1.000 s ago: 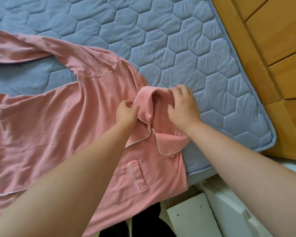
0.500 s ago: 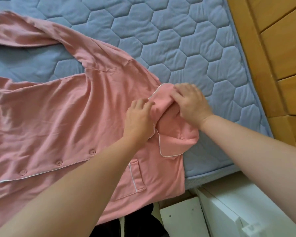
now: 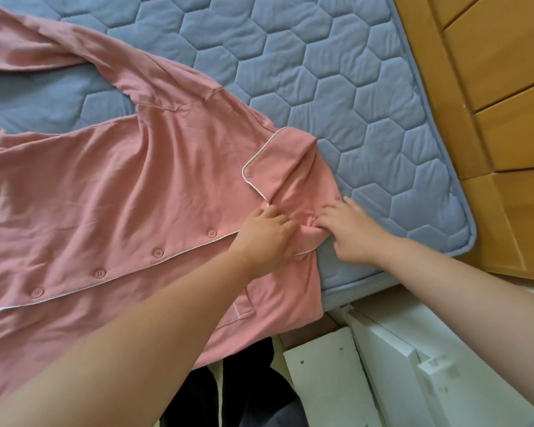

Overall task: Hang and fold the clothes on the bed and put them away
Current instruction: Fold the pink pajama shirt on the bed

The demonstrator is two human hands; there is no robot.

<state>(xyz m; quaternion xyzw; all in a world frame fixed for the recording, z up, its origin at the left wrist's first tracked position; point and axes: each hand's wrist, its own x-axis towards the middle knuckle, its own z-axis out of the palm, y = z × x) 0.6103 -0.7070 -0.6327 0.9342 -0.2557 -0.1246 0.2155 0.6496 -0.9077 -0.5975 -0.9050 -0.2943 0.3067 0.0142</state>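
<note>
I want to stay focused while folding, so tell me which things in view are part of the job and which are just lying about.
Part of the job: pink pyjama shirt, left hand and right hand gripping it near the collar, blue quilted mattress under it.
Just lying about: wooden panels, white boards, dark fabric below the bed's edge.

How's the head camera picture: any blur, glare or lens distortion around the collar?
Head view: soft even light, no glare; the collar of the pink shirt and its buttons are sharp; left hand and right hand unblurred; forearms loom large and the mattress edge bows, wide-angle distortion.
</note>
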